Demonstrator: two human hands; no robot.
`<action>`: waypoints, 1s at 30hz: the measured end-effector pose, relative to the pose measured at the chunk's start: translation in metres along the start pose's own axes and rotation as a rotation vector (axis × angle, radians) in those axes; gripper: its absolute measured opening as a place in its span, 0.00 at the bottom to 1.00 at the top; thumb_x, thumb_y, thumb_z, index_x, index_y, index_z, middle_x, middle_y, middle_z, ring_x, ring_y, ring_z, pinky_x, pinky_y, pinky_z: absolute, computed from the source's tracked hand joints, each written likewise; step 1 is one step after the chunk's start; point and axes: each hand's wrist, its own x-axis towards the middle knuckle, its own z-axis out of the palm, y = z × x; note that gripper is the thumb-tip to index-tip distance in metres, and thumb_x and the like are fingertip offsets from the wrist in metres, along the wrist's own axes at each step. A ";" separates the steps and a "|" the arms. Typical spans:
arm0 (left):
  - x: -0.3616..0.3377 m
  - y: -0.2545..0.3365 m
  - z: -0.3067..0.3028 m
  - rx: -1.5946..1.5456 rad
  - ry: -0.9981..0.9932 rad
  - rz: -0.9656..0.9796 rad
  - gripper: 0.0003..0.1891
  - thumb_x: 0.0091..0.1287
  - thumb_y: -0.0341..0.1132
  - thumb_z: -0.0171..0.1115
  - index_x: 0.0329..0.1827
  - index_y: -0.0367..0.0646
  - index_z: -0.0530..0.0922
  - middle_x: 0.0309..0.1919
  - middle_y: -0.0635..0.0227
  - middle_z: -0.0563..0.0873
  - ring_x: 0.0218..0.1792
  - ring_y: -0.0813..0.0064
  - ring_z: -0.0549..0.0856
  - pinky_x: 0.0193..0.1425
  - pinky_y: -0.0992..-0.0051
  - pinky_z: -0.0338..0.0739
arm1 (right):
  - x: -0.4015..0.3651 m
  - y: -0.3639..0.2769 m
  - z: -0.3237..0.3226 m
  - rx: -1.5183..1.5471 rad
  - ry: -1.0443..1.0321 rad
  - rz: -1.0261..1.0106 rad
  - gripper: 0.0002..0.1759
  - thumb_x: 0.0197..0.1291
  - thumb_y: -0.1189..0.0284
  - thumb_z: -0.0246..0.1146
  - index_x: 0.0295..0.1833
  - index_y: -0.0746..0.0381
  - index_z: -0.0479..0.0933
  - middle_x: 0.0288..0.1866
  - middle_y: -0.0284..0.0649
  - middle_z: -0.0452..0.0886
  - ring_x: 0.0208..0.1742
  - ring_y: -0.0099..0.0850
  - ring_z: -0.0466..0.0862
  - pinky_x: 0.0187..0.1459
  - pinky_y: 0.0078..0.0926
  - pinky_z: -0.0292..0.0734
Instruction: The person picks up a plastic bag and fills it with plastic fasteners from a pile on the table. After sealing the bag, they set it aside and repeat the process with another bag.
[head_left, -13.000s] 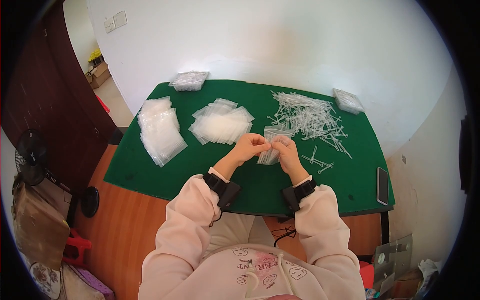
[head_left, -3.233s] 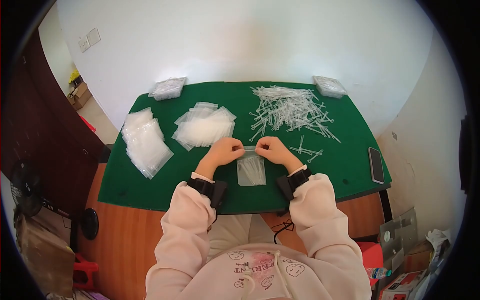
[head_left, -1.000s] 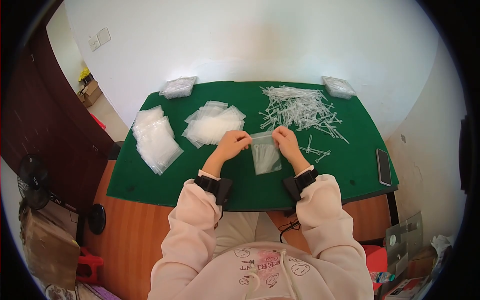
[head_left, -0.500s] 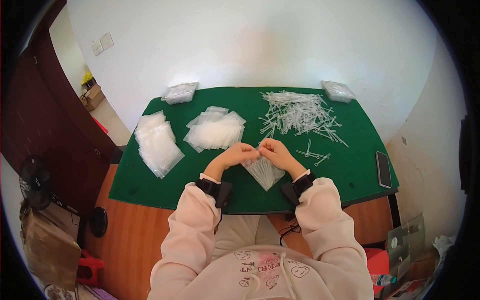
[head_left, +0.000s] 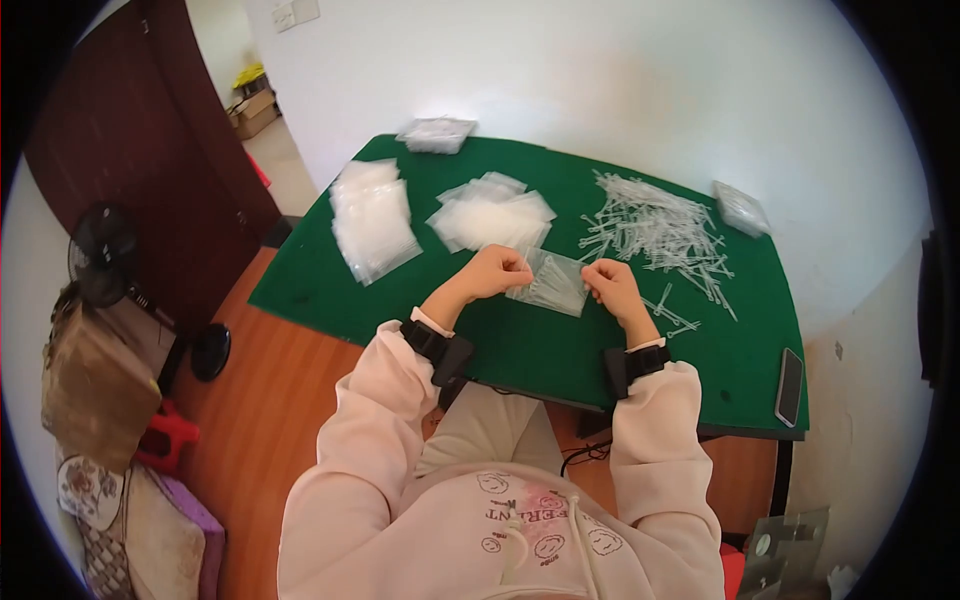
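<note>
A small clear plastic bag (head_left: 556,286) with several thin clear sticks inside is held above the green table. My left hand (head_left: 497,272) pinches its left edge, fingers closed. At the bag's right edge, my right hand (head_left: 613,287) is closed in a pinch on the film. Beyond the right hand lies a big loose heap of clear plastic sticks with ring-shaped ends (head_left: 655,225). A few stray sticks (head_left: 672,312) are just to the right of that hand. Flat empty-looking bags (head_left: 490,215) are spread behind my left hand.
Another row of flat bags (head_left: 372,222) lies at the left of the green table (head_left: 330,310). Filled packs stand at the back left (head_left: 437,134) and back right (head_left: 741,208). A phone (head_left: 789,387) rests near the right edge. A fan (head_left: 103,250) is by the door.
My hands have moved apart from the bag's top, where they were close together, to its two sides. The bag has turned and now lies more level. The camera view has shifted and tilted.
</note>
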 end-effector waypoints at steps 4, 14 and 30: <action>-0.047 -0.010 -0.029 0.272 0.051 0.156 0.07 0.55 0.32 0.65 0.24 0.40 0.77 0.19 0.72 0.77 0.20 0.83 0.74 0.24 0.82 0.68 | 0.001 0.000 0.001 0.062 -0.050 0.054 0.10 0.57 0.67 0.59 0.27 0.61 0.75 0.20 0.28 0.73 0.19 0.15 0.69 0.20 0.13 0.62; -0.127 -0.024 -0.167 0.139 0.670 -0.420 0.09 0.55 0.34 0.65 0.31 0.37 0.76 0.22 0.67 0.79 0.23 0.79 0.79 0.26 0.81 0.76 | 0.001 0.001 0.002 0.020 -0.067 0.034 0.10 0.57 0.67 0.59 0.28 0.62 0.75 0.21 0.29 0.73 0.19 0.15 0.68 0.20 0.12 0.62; -0.029 0.064 -0.020 0.693 0.356 0.192 0.08 0.52 0.33 0.65 0.30 0.39 0.77 0.12 0.72 0.67 0.16 0.82 0.65 0.20 0.78 0.60 | 0.006 0.013 0.001 -0.070 -0.051 -0.035 0.10 0.52 0.69 0.61 0.25 0.65 0.76 0.19 0.32 0.75 0.22 0.19 0.73 0.25 0.20 0.69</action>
